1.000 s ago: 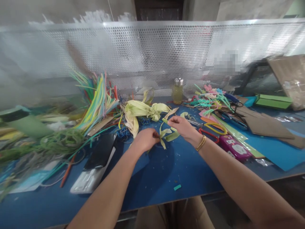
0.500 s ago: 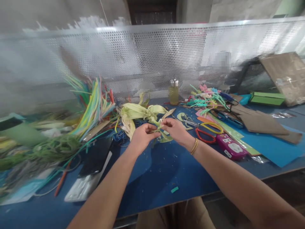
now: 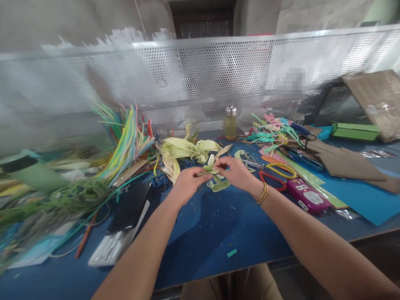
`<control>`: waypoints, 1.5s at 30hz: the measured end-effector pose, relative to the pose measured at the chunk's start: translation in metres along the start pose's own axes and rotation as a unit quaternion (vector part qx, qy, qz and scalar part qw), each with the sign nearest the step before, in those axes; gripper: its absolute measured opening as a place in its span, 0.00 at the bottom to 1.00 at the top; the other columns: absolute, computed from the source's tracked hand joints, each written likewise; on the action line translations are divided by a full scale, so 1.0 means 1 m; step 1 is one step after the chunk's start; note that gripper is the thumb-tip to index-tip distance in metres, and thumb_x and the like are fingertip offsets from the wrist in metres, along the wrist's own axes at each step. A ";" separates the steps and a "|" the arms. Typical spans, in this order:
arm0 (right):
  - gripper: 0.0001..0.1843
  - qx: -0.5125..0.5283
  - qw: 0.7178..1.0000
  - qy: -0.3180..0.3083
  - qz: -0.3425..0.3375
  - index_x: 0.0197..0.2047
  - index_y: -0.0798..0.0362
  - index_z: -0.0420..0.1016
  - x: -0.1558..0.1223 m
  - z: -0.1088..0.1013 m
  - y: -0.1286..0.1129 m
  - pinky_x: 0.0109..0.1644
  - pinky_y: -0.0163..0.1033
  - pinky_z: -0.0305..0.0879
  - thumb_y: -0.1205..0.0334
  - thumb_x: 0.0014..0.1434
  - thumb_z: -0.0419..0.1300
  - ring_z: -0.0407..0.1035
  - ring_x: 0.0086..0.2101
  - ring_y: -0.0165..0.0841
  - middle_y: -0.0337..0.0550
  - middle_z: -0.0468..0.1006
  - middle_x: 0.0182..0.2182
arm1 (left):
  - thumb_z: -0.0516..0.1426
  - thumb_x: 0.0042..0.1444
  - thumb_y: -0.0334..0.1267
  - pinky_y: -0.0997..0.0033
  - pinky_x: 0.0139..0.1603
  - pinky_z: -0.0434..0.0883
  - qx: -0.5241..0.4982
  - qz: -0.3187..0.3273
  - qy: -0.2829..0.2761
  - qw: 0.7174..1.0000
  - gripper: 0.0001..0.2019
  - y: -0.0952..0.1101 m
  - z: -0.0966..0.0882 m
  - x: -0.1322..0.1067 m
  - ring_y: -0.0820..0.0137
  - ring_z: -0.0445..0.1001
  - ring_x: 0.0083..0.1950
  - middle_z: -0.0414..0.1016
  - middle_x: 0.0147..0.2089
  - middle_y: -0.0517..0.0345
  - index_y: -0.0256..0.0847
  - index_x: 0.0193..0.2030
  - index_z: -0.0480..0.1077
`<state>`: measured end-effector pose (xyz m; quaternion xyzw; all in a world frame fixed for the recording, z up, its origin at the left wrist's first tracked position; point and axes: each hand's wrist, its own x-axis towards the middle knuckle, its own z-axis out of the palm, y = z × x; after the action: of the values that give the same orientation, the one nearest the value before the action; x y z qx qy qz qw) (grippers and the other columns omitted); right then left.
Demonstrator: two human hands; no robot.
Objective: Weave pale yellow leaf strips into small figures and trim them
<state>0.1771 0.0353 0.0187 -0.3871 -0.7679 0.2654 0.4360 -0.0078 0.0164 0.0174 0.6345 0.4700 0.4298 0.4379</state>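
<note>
My left hand (image 3: 186,183) and my right hand (image 3: 235,172) meet over the blue table (image 3: 203,233), both pinching a bundle of pale green leaf strips (image 3: 215,177). Fingers of each hand are closed on the strips, and loose ends curl down between the hands. A gold bracelet (image 3: 263,193) circles my right wrist. Just behind the hands lies a larger knot of pale green leaves (image 3: 184,150).
Colourful straws (image 3: 128,139) fan out at the left over tangled green wire. A black phone (image 3: 128,207) and white keyboard (image 3: 114,246) lie front left. Scissors (image 3: 275,175), a pink device (image 3: 308,196), a small bottle (image 3: 230,122), brown card and a perforated metal screen (image 3: 203,75) stand right and behind.
Both hands lifted off the table and came together, the left hand moving from pressing the strips down to pinching them beside the right hand.
</note>
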 end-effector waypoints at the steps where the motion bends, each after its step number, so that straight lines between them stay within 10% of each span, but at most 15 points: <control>1: 0.05 -0.006 1.000 0.001 0.004 0.30 0.55 0.75 0.000 0.000 0.001 0.34 0.33 0.57 0.65 0.56 0.59 0.64 0.29 0.27 0.39 0.75 0.27 | 0.66 0.43 0.48 0.72 0.25 0.56 0.002 0.003 0.002 1.000 0.14 0.000 0.000 0.000 0.72 0.64 0.24 0.71 0.23 0.60 0.39 0.30 0.79; 30: 0.08 -0.058 0.998 0.000 0.037 0.32 0.54 0.78 -0.001 -0.011 0.001 0.36 0.35 0.60 0.58 0.55 0.62 0.68 0.30 0.29 0.41 0.79 0.29 | 0.71 0.32 0.40 0.76 0.28 0.59 -0.229 -0.071 0.105 0.965 0.15 -0.002 0.028 0.001 0.77 0.64 0.26 0.68 0.24 0.63 0.37 0.24 0.73; 45: 0.16 0.056 0.989 -0.042 0.128 0.22 0.54 0.64 0.000 -0.009 0.004 0.27 0.34 0.46 0.54 0.54 0.59 0.50 0.23 0.24 0.31 0.57 0.19 | 0.69 0.40 0.44 0.73 0.29 0.62 -0.012 0.032 0.082 0.996 0.14 -0.002 0.026 -0.001 0.75 0.64 0.26 0.73 0.26 0.61 0.39 0.31 0.77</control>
<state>0.1869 0.0378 0.0200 -0.4460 -0.7136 0.3772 0.3867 0.0164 0.0116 0.0092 0.6065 0.4781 0.5000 0.3918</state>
